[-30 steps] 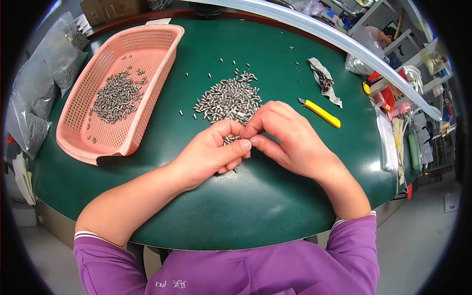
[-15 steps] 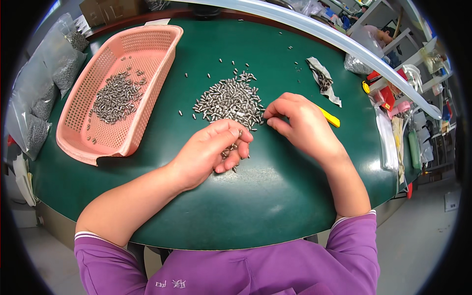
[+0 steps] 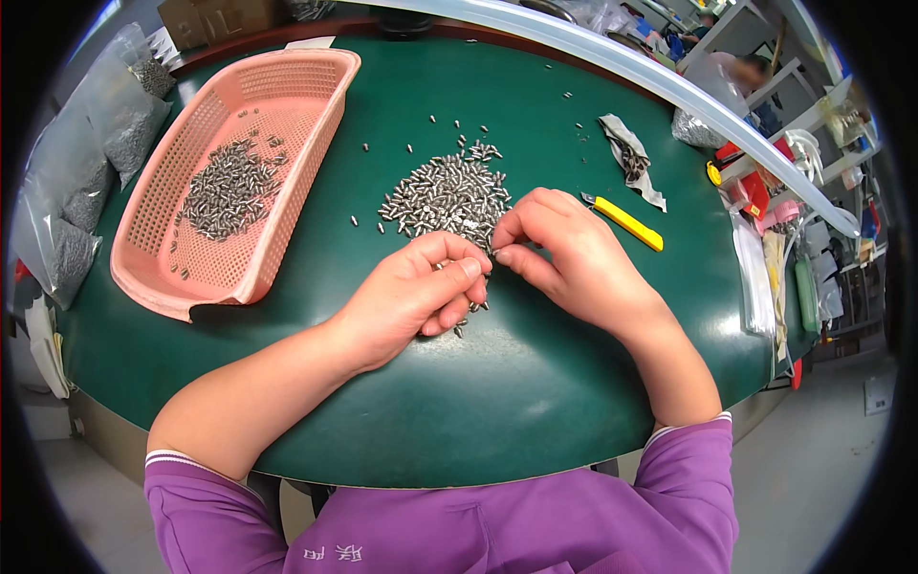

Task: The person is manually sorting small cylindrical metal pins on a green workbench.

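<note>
A heap of small pointed metal pieces [image 3: 449,196] lies in the middle of the green table, with a few strays around it. My left hand [image 3: 416,292] is curled at the heap's near edge, palm turned inward. Its fingers close on several of the metal pieces, mostly hidden by the thumb and fingers; a few show below the fingertips. My right hand [image 3: 564,244] meets it at the heap's lower right, thumb and forefinger pinched on what looks like one small metal piece beside the left fingertips.
A pink perforated plastic basket [image 3: 316,163] on the left holds more metal pieces. Clear bags of such pieces [image 3: 81,191] stand beyond it. A yellow utility knife [image 3: 626,222] and a crumpled grey-white strip [image 3: 631,163] lie to the right. A white light bar [image 3: 669,81] crosses above the far edge.
My right hand has moved left and slightly nearer, from the heap's right edge to the left fingertips. More of the yellow knife now shows. My left hand has hardly moved.
</note>
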Available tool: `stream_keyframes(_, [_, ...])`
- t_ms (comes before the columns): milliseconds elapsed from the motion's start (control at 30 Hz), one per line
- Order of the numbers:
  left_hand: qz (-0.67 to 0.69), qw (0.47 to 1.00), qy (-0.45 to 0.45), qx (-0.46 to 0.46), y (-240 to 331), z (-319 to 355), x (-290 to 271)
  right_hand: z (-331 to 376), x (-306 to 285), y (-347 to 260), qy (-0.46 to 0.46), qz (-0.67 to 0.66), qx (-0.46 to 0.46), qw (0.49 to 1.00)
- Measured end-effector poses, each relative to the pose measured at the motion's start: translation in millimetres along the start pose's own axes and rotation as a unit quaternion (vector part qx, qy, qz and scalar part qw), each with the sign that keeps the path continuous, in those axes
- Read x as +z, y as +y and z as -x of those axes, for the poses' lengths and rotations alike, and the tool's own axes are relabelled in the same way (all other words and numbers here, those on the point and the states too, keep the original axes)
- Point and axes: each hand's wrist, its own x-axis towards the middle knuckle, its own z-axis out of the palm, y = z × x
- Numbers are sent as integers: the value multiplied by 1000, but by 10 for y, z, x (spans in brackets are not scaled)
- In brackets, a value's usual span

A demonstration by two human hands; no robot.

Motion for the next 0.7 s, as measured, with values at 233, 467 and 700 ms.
stream_keyframes(233, [-19,1000,4,-14,29,23,23,-5,-22,-140,20,-39,-59,997])
stream_keyframes(467, [3,1000,3,-10,6,1,5,-18,-15,-136,51,-49,-81,994])
stream_keyframes(700, [24,1000,-12,3,-6,-3,-31,-8,14,155,70,17,38,997])
